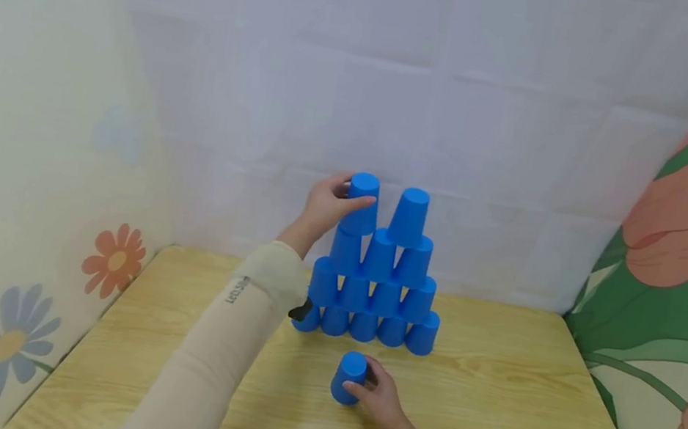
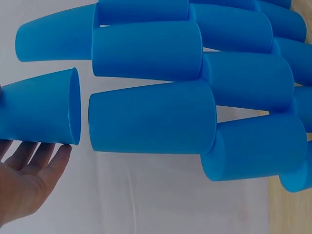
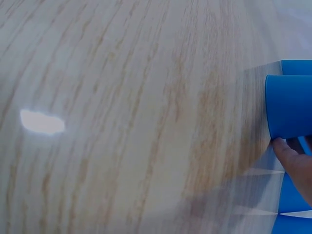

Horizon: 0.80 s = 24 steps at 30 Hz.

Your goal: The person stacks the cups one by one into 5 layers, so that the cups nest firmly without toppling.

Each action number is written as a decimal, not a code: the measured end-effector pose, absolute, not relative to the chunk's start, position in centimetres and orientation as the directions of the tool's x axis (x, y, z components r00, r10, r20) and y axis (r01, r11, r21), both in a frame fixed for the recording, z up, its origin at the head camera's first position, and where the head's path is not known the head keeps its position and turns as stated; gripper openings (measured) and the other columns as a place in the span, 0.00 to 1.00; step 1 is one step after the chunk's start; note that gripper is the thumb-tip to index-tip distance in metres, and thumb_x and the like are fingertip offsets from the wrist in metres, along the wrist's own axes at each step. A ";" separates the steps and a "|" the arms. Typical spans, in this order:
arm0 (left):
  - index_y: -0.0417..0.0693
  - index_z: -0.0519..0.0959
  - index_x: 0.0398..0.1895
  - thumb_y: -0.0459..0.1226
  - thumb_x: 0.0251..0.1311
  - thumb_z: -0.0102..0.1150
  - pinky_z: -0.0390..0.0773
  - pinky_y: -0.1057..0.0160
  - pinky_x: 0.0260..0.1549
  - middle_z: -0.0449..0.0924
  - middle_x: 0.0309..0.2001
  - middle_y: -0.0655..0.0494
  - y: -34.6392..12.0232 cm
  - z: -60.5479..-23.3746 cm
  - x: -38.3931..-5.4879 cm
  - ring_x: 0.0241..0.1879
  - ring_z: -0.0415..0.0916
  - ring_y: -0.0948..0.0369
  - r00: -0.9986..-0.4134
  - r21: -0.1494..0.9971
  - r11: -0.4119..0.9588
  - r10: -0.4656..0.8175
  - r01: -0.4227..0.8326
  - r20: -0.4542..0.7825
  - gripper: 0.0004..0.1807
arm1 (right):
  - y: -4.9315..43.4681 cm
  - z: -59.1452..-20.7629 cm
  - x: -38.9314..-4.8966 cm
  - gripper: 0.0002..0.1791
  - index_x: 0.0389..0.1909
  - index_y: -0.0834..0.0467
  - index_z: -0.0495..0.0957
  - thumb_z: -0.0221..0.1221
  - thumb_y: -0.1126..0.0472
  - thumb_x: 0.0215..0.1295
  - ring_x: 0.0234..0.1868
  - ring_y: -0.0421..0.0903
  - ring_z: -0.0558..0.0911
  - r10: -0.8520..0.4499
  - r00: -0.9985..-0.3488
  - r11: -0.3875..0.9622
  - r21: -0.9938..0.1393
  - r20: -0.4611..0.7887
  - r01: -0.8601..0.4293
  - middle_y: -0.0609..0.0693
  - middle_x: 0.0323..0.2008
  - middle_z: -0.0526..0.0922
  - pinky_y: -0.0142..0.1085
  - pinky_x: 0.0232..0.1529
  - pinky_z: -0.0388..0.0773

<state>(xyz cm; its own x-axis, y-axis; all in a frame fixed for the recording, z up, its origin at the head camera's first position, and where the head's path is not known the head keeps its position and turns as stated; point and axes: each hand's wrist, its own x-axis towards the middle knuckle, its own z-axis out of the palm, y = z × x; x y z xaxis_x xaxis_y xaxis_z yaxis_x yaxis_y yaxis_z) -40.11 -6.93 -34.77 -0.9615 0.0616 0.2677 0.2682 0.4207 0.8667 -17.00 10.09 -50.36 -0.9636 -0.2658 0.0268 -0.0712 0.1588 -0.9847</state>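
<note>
My left hand (image 1: 325,206) grips an upside-down blue cup (image 1: 361,220) at the top left of a stepped stack of blue cups (image 1: 384,300). In the left wrist view, a narrow gap shows between the held cup's rim (image 2: 74,107) and the cup below it (image 2: 151,119). Beside it, another cup (image 1: 410,217) stands at the same height on the row of three. In front of the stack, my right hand (image 1: 384,400) holds a second upside-down cup (image 1: 346,379) low over the table, thumb and fingers around its side.
The stack stands on a wood-grain table (image 1: 489,407), its wider rows at the bottom. A white cloth (image 1: 498,119) hangs behind. Flower-patterned panels (image 1: 33,198) flank the table on the left and right. A bright reflection lies near the front edge.
</note>
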 end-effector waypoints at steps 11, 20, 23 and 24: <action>0.57 0.62 0.60 0.56 0.44 0.58 0.67 0.52 0.47 0.66 0.55 0.54 -5.6 -30.6 -34.4 0.53 0.64 0.56 -0.959 0.881 0.377 0.115 0.284 0.260 0.37 | 9.9 -52.3 -17.7 0.30 0.55 0.63 0.63 0.58 0.54 0.54 0.52 0.57 0.67 -0.265 -0.962 0.181 -0.977 0.060 -0.110 0.58 0.51 0.69 0.51 0.49 0.64; 0.51 0.63 0.59 0.52 0.49 0.56 0.66 0.51 0.48 0.66 0.55 0.50 -4.8 -28.1 -31.1 0.53 0.63 0.53 -0.966 0.872 0.416 0.109 0.259 0.234 0.33 | 9.8 -52.2 -17.7 0.30 0.56 0.61 0.63 0.58 0.53 0.53 0.53 0.56 0.67 -0.260 -0.965 0.187 -0.978 0.042 -0.093 0.58 0.51 0.69 0.51 0.50 0.63; 0.52 0.63 0.59 0.52 0.49 0.56 0.66 0.51 0.48 0.66 0.55 0.51 -4.8 -28.3 -31.2 0.53 0.63 0.53 -0.966 0.873 0.414 0.106 0.257 0.235 0.33 | 9.8 -52.1 -17.7 0.30 0.56 0.62 0.63 0.59 0.53 0.53 0.53 0.56 0.67 -0.257 -0.966 0.190 -0.978 0.039 -0.090 0.58 0.51 0.69 0.51 0.50 0.63; 0.52 0.63 0.59 0.53 0.49 0.56 0.66 0.51 0.47 0.66 0.55 0.51 -4.8 -28.3 -31.3 0.53 0.64 0.54 -0.966 0.874 0.413 0.103 0.257 0.235 0.33 | 9.8 -52.1 -17.7 0.30 0.56 0.61 0.63 0.59 0.53 0.53 0.53 0.56 0.67 -0.257 -0.966 0.189 -0.978 0.039 -0.089 0.58 0.51 0.69 0.51 0.50 0.63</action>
